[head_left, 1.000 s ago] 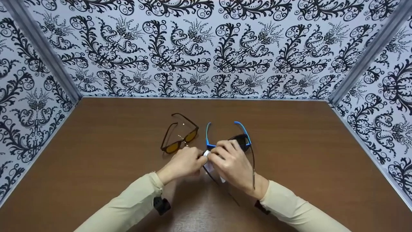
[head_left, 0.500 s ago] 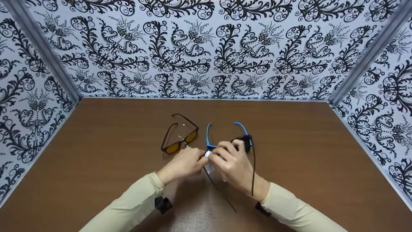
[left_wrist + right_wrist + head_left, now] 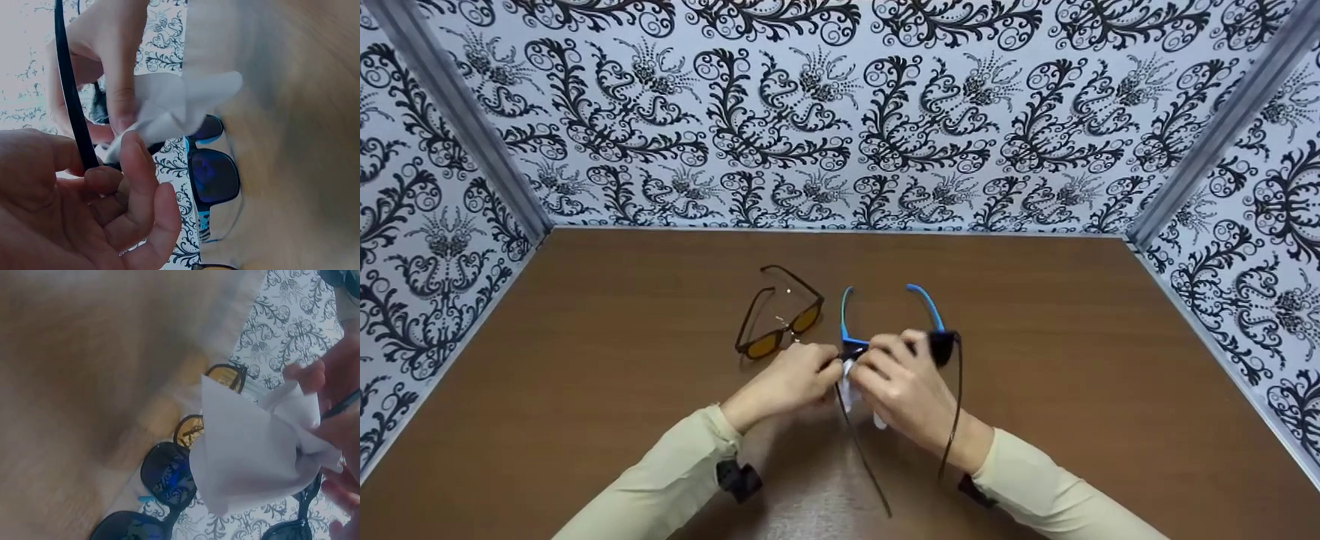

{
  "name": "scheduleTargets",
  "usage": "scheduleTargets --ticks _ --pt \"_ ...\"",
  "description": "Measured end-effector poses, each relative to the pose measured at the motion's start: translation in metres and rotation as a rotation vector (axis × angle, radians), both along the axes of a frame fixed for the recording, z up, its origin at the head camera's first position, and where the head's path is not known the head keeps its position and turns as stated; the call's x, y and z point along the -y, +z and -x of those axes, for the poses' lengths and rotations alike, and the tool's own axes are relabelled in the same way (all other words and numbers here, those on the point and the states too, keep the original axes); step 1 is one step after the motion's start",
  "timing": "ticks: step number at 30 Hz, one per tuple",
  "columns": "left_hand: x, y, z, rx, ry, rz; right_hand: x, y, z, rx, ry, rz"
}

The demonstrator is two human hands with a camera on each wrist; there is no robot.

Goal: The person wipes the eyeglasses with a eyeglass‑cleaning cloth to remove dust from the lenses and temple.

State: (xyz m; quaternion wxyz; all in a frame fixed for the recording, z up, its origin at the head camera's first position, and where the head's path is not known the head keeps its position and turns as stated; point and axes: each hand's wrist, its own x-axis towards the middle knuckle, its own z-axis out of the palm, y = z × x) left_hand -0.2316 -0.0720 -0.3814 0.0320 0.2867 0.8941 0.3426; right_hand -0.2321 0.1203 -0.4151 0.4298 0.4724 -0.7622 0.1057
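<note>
A pair of black sunglasses (image 3: 943, 349) is held up above the table, its two thin temples pointing back toward the person. My left hand (image 3: 791, 377) grips one end of the frame near the hinge. With my right hand (image 3: 901, 386) I pinch a white cloth (image 3: 242, 444) around the lens on that same end. The cloth's loose part hangs below the fingers, and the wrapped lens is hidden. Just beyond the hands lie sunglasses with blue temples (image 3: 928, 306), dark lenses (image 3: 215, 175) toward me, partly covered by the right hand in the head view.
Brown-framed glasses with amber lenses (image 3: 765, 343) lie unfolded left of the blue pair, close to the left hand. The brown table (image 3: 660, 285) is enclosed by patterned black-and-white walls (image 3: 825, 112) at the back and sides.
The held sunglasses have tilted, so their temples reach further down toward the person and the uncovered lens sits lower. The right fingers have shifted slightly over the cloth. The left hand stays nearly still.
</note>
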Motion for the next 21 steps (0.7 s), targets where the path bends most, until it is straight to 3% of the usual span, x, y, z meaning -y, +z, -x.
scheduleTargets --ticks 3,9,11,17,21 --pt "0.0000 0.0006 -0.0008 0.009 -0.003 -0.003 -0.0007 -0.0017 -0.0010 -0.039 0.005 -0.049" --pt "0.0004 0.0007 -0.0023 0.067 0.008 -0.025 -0.0013 0.0022 0.0039 -0.150 -0.060 0.101" --pt "-0.0002 -0.0002 -0.0024 0.074 0.009 -0.038 -0.0008 0.0022 0.0041 -0.136 -0.051 0.093" --pt "-0.0009 -0.0056 -0.0030 0.028 0.028 -0.017 -0.0019 -0.0014 -0.0004 -0.031 0.036 -0.102" --pt "0.0006 -0.0084 -0.0056 0.062 0.040 -0.025 -0.0021 0.0012 0.0008 -0.068 0.001 -0.030"
